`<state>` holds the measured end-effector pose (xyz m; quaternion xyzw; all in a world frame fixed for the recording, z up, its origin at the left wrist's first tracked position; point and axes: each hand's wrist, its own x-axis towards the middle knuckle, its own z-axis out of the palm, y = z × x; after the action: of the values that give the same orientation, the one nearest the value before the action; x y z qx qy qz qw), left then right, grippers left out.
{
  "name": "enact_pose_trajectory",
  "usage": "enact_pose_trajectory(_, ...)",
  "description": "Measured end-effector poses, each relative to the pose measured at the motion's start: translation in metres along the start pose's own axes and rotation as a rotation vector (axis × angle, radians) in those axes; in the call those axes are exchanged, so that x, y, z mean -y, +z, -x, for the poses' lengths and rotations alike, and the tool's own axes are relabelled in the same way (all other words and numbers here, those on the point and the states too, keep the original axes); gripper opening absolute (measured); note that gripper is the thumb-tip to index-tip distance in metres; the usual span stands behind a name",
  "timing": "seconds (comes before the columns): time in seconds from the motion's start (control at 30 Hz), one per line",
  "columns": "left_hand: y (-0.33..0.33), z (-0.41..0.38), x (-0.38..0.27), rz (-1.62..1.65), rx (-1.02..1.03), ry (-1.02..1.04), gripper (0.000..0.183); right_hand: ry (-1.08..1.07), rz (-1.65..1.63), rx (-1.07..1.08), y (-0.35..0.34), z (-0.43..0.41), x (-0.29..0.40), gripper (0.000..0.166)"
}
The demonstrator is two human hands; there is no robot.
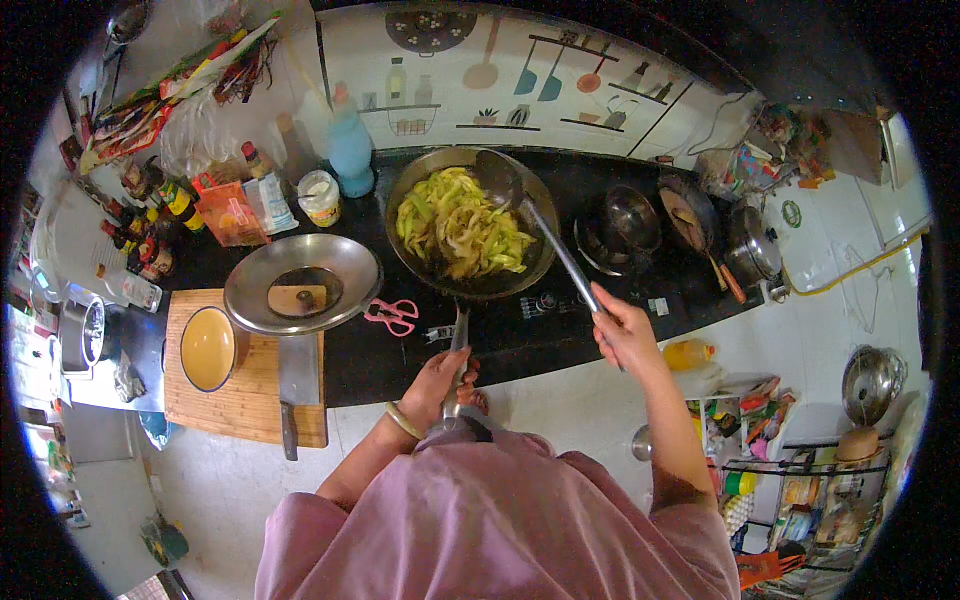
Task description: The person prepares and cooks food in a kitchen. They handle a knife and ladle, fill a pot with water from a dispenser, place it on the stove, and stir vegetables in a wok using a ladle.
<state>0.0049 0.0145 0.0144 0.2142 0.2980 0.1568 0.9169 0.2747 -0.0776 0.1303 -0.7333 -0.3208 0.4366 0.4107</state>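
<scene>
A wok (551, 217) on the stove holds sliced green vegetables (465, 221) with some browned pieces among them. My left hand (442, 382), with a bangle at the wrist, is wrapped around the wok's metal handle (460, 330). In my right hand (626, 330) is the long metal handle of a wok spatula or ladle (559, 247). Its dark head rests at the wok's upper right inner side, beside the vegetables. Part of the left hand's grip is hidden by its own fingers.
Left of the wok lie pink-handled scissors (391, 316) and a steel wok lid (360, 281) overlapping a wooden cutting board (251, 405). A yellow bowl (208, 350) and a cleaver (298, 371) are on the board. Rightward are a second burner (600, 251) and a dark pan (694, 217).
</scene>
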Motion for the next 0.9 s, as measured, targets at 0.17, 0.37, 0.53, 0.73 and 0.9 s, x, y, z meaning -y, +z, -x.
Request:
enact_pose_trajectory(0.17,-0.005,-0.007,0.002,-0.02,0.014,-0.027,0.026,0.002,-0.096,-0.002,0.019,-0.065,-0.012,0.046)
enact_pose_trajectory(0.37,-0.005,-0.003,0.0,-0.007,0.001,-0.001,0.027,0.036,-0.025,0.24,0.02,-0.033,0.022,0.049)
enact_pose_trajectory(0.53,-0.002,-0.002,0.0,-0.027,-0.019,0.001,0.029,-0.007,0.206,0.14,-0.024,0.017,0.04,0.045)
enact_pose_trajectory(0.73,-0.002,-0.002,0.001,-0.028,0.001,-0.01,0.029,-0.065,0.199,0.019,-0.009,-0.049,0.009,0.045)
enact_pose_trajectory(0.9,-0.002,-0.003,-0.001,-0.036,-0.018,-0.005,0.028,0.04,0.074,0.177,0.027,-0.074,0.032,0.046)
